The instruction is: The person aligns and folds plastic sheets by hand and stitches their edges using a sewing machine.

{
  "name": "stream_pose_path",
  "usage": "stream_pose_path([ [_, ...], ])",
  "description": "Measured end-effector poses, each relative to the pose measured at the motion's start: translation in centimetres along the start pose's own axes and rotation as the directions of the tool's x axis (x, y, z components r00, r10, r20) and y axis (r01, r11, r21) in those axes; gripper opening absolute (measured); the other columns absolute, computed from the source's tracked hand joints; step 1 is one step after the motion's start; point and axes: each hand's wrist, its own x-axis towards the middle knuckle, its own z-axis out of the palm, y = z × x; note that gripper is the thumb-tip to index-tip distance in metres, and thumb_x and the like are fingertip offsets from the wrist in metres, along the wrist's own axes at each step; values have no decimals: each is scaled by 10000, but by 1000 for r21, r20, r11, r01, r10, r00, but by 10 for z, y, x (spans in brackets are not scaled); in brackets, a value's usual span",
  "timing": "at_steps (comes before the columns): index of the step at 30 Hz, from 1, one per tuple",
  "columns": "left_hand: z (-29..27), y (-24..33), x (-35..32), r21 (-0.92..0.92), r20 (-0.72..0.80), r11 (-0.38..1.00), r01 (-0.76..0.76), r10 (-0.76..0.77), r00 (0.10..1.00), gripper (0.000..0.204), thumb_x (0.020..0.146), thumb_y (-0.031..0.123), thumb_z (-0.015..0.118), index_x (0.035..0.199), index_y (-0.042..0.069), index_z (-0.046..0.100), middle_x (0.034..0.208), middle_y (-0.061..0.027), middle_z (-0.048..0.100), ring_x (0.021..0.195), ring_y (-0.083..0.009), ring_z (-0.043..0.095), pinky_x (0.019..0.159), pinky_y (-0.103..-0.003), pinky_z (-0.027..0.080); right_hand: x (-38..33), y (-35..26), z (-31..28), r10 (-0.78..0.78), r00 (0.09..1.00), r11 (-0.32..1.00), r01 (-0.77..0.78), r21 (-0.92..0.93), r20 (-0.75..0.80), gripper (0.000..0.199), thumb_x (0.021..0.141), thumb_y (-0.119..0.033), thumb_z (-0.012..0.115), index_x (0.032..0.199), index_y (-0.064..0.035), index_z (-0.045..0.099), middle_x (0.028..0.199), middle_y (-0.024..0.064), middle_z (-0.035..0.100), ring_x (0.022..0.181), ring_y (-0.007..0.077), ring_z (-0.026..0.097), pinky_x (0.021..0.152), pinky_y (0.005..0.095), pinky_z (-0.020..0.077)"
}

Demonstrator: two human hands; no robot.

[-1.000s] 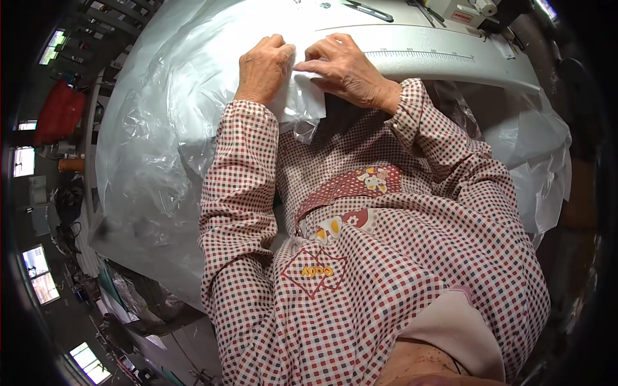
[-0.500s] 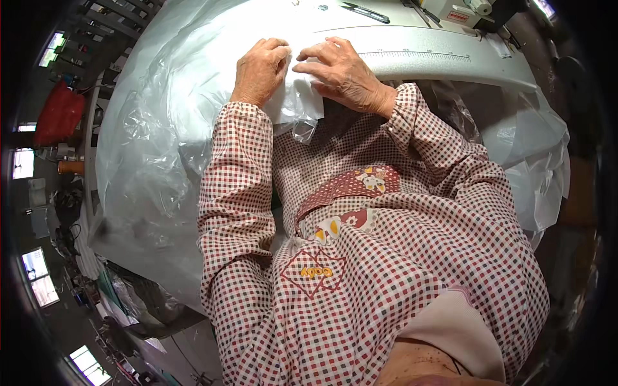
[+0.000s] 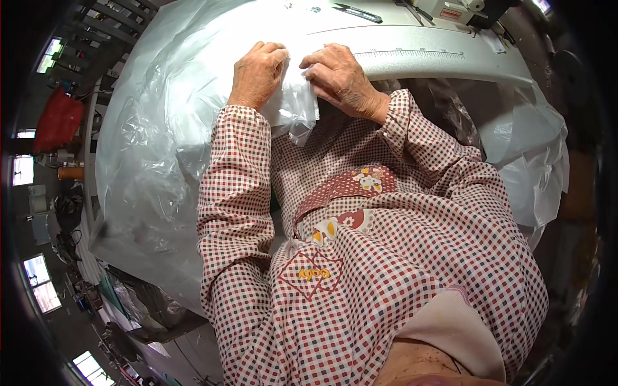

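Note:
My left hand (image 3: 256, 76) is closed at the table's near edge, its fingertips pinching the left side of a piece of clear, whitish plastic film (image 3: 295, 106). The film hangs over the edge toward my lap, its lower end crumpled and shiny. From the right, my right hand (image 3: 341, 78) has its thumb and fingers drawn together on the film's right side. Glare washes out the white surface just beyond both hands, so the film's upper part is hard to make out.
Large translucent plastic sheeting (image 3: 145, 154) drapes over the table's left side. A ruler scale (image 3: 412, 53) runs along the pale table edge at right. Farther back lie a utility knife (image 3: 358, 13) and part of a machine (image 3: 454, 11). More plastic (image 3: 524, 138) hangs at right.
My right hand has moved slightly left and down, and its spread fingers have closed on the film's right side. My left hand stays nearly in place, still pinching.

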Motion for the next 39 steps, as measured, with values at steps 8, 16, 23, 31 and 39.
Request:
stream_pose_path([
  [8,2,-7,3,144,-27,980,-135,140,990,113,876,119,624,934,77,711,1041,-11,713,912,-189,645,761,-314,561,-8,-14,-10,17,997,999,-15,34,-79,185,857,-188,670,1008,-83,644,1061,43,663,995,199,608,955,402,428],
  [16,-7,3,8,109,92,971,-212,202,975,91,848,82,637,893,25,691,1063,-61,714,909,-212,647,769,-317,565,-45,-57,9,730,663,509,-690,515,166,346,927,-309,615,925,31,683,727,143,672,670,235,654,646,355,505],
  [23,-12,11,11,-8,67,974,-226,226,972,129,802,39,651,919,18,700,1073,-75,708,881,-223,641,755,-319,557,-32,-67,19,665,691,276,-580,766,284,335,946,-264,581,788,29,623,597,31,508,571,93,423,524,303,373],
  [31,-8,12,13,-5,46,961,-276,276,960,106,808,43,651,900,16,696,1078,-76,709,842,-212,639,735,-312,557,-19,-70,-7,648,738,480,-586,653,186,289,927,-223,560,783,26,589,591,99,525,533,179,491,541,362,412],
  [39,-11,17,4,7,30,958,-287,287,957,155,803,73,668,949,34,701,1069,-60,710,841,-202,637,734,-300,553,-8,-69,-19,357,933,930,-359,79,34,217,824,-236,642,735,-39,616,868,93,508,885,234,503,838,389,376],
])
